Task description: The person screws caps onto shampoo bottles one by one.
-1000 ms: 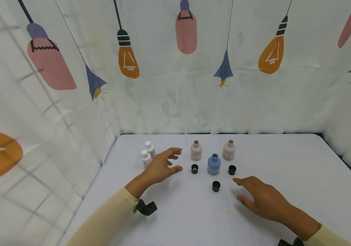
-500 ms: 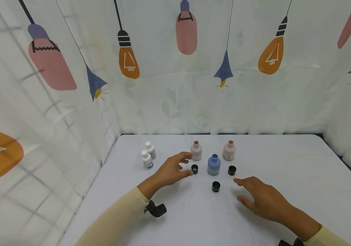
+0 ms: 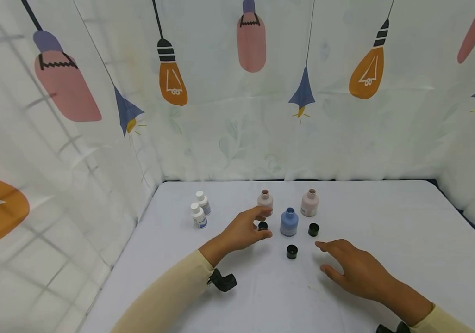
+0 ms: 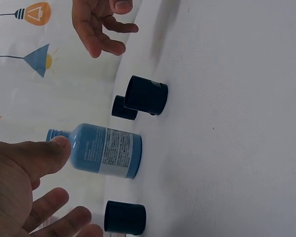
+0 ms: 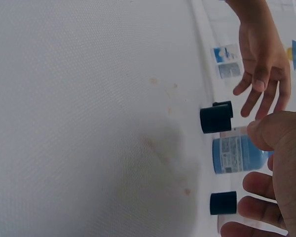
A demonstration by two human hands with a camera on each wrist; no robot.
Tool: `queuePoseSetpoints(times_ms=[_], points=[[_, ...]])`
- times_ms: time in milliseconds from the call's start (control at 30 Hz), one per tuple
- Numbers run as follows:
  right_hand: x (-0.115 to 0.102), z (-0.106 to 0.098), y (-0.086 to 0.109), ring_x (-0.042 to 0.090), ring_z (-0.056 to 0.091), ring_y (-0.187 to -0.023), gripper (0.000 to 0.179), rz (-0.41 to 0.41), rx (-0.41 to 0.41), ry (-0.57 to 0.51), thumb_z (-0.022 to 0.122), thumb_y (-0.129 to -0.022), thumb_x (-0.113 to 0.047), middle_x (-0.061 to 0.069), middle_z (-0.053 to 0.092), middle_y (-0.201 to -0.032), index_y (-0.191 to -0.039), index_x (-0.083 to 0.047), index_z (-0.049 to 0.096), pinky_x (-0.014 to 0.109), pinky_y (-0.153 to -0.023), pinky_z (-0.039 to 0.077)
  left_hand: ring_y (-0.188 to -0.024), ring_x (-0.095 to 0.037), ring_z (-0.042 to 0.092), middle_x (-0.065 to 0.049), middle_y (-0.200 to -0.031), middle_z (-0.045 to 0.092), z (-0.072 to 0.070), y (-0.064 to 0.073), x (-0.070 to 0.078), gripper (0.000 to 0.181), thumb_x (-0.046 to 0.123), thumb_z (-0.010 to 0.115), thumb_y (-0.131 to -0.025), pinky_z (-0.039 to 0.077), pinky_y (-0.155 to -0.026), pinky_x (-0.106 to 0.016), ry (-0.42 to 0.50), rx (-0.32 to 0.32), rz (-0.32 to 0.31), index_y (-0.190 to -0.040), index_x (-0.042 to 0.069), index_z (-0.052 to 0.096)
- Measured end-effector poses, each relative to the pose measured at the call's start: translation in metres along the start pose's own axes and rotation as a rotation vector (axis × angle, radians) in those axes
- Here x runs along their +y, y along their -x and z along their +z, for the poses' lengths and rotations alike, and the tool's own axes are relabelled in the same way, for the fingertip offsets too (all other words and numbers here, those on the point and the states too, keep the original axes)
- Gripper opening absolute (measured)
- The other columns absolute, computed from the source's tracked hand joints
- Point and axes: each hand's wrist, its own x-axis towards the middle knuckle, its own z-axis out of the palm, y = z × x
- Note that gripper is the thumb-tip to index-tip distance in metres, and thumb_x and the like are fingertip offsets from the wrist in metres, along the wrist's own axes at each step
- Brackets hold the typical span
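My left hand point(image 3: 243, 230) hovers over the table with fingers spread and nothing in them, nearest a black cap point(image 3: 263, 226) and a pale pink bottle point(image 3: 265, 199), both partly hidden behind it. To its right stands an uncapped blue bottle point(image 3: 289, 222); its printed label point(image 4: 116, 150) shows in the left wrist view. My right hand point(image 3: 352, 268) is held above the table at the right, fingers loosely extended and holding nothing. Near its fingertips lies a second black cap point(image 3: 314, 229). A third black cap point(image 3: 291, 251) rests in front of the blue bottle. Another uncapped pink bottle point(image 3: 310, 203) stands behind.
Two small white-capped bottles point(image 3: 198, 216) stand together at the table's left. A white cloth covers the table point(image 3: 387, 222). Behind and to the left hangs a white curtain point(image 3: 229, 129) printed with lamps and bulbs.
My left hand has moved rightward from near the white bottles to the left black cap, now partly covering that cap and the pink bottle behind. The right hand stays nearly still.
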Motion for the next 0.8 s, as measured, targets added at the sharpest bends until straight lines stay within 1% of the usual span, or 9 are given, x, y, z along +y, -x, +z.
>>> queuePoseSetpoints(times_ms=[133, 200, 333, 533, 667, 800], points=[[0.001, 0.001, 0.0, 0.019, 0.065, -0.111, 0.059, 0.0, 0.005, 0.002, 0.084, -0.087, -0.031, 0.002, 0.065, -0.125, -0.139, -0.017, 0.062, 0.038, -0.079, 0.059, -0.126, -0.016, 0.058, 0.001, -0.142, 0.06, 0.004, -0.004, 0.001, 0.062, 0.025, 0.08, -0.092, 0.052, -0.096, -0.036, -0.034, 0.001, -0.007, -0.147, 0.017, 0.053], [0.001, 0.002, 0.0, 0.02, 0.065, -0.111, 0.059, 0.0, 0.006, 0.003, 0.085, -0.086, -0.031, 0.002, 0.065, -0.124, -0.139, -0.017, 0.062, 0.039, -0.079, 0.059, -0.126, -0.016, 0.058, 0.002, -0.142, 0.06, 0.005, -0.006, 0.002, 0.062, 0.027, 0.08, -0.092, 0.052, -0.097, -0.036, -0.045, 0.0, -0.007, -0.147, 0.018, 0.053], [0.001, 0.003, 0.0, 0.02, 0.066, -0.11, 0.059, 0.007, 0.004, 0.003, 0.085, -0.086, -0.031, 0.003, 0.066, -0.124, -0.139, -0.017, 0.063, 0.039, -0.078, 0.059, -0.126, -0.016, 0.058, 0.003, -0.142, 0.06, 0.008, -0.01, 0.002, 0.061, 0.027, 0.08, -0.092, 0.049, -0.101, -0.037, -0.058, -0.005, 0.0, -0.147, 0.017, 0.053], [0.001, 0.003, 0.0, 0.019, 0.066, -0.11, 0.058, 0.018, -0.006, 0.004, 0.084, -0.086, -0.033, 0.001, 0.066, -0.124, -0.138, -0.017, 0.063, 0.038, -0.079, 0.059, -0.127, -0.015, 0.057, 0.005, -0.143, 0.058, 0.013, -0.018, 0.002, 0.063, 0.03, 0.079, -0.093, 0.047, -0.104, -0.041, -0.089, -0.011, 0.011, -0.149, 0.019, 0.052], [0.001, 0.003, 0.0, 0.019, 0.066, -0.11, 0.058, 0.018, -0.009, 0.005, 0.084, -0.086, -0.033, 0.002, 0.066, -0.123, -0.138, -0.017, 0.063, 0.039, -0.08, 0.059, -0.129, -0.016, 0.056, 0.005, -0.144, 0.058, 0.016, -0.022, 0.003, 0.063, 0.029, 0.078, -0.094, 0.047, -0.104, -0.042, -0.084, -0.014, 0.018, -0.15, 0.019, 0.051], [0.002, 0.002, 0.001, 0.018, 0.066, -0.109, 0.057, 0.015, -0.004, 0.009, 0.084, -0.086, -0.033, 0.001, 0.066, -0.123, -0.138, -0.018, 0.063, 0.038, -0.079, 0.059, -0.129, -0.018, 0.057, 0.002, -0.144, 0.058, 0.02, -0.025, 0.007, 0.065, 0.027, 0.079, -0.094, 0.048, -0.103, -0.042, -0.066, -0.02, 0.0, -0.151, 0.02, 0.049]])
